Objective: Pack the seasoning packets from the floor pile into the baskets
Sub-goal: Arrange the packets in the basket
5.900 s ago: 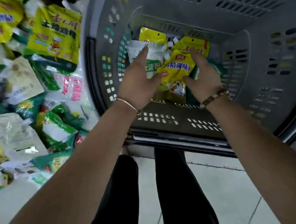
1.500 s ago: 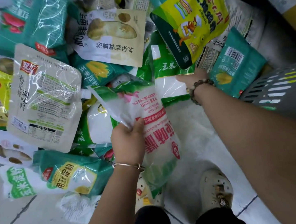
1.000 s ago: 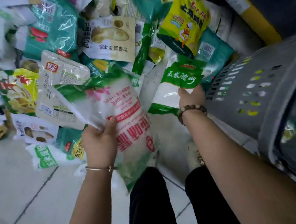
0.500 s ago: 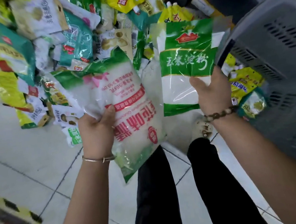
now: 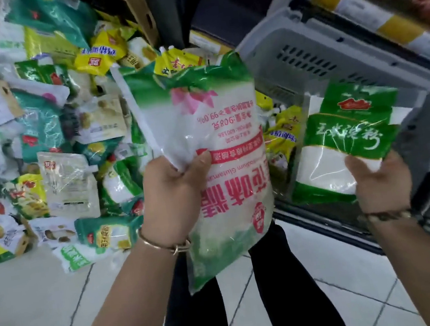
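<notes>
The green starch packet, pinched in the right grip, has moved from beside the basket to over its opening. The red-lettered packet, clutched in the left grip, hangs just beside the basket. Yellow packets lie inside it.

Glossy plastic film packets; matt grey plastic basket; smooth floor tiles.

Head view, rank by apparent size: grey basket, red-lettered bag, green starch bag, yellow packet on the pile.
1. grey basket
2. red-lettered bag
3. green starch bag
4. yellow packet, farther back, so true size unsure
</notes>
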The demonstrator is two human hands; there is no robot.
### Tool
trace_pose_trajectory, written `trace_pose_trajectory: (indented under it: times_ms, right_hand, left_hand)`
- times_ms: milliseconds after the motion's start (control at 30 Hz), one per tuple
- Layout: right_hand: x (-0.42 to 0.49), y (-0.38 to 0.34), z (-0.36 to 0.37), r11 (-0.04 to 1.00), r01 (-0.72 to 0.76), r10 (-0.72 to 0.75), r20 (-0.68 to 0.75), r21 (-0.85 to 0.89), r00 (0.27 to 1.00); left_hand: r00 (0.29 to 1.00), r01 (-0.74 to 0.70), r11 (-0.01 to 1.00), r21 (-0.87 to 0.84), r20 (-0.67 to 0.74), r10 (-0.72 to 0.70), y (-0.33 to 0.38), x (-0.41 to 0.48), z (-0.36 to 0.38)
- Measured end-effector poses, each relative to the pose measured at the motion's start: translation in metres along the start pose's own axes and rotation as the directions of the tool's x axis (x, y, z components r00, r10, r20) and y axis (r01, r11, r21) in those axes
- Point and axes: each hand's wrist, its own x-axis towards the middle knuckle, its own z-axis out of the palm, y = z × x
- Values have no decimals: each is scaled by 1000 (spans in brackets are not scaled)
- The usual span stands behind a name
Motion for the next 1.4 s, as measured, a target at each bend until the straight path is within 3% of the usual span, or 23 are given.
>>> trace_pose_trajectory:
  times_ms: [167,567,800,933,1067,1300,1367,1400]
  right_hand:
    - [44,57,-7,988,-146,139,-105,-60,985]
    - [155,156,55,906,-392,394,-17,-163,919]
    - [190,214,89,925,-351,366,91,-148,926]
    - [192,232,107,945,-323,327,106,-58,939]
    - [196,237,125,929,-369,368,140,-17,919]
    - [202,239,127,890,-448,453,63,-85,889]
    - [197,233,119,932,-327,318,-81,-156,945]
    - [193,229,116,948,-203,174,-133,-244,976]
  left_hand:
    - [994,-84,983,161,87,70,4,30,72]
    - [951,105,903,418,224,-214,-98,135,222]
    - [891,202,858,473,274,-361,-158,164,268]
    - [858,284,883,373,313,-408,-184,175,277]
    - [825,238,855,461,368,-428,-198,185,282]
    - [913,240,781,576,140,-384,-216,192,285]
    - [969,171,776,607,40,-244,-213,187,282]
    - [996,33,731,681,37,-79,-210,182,281]
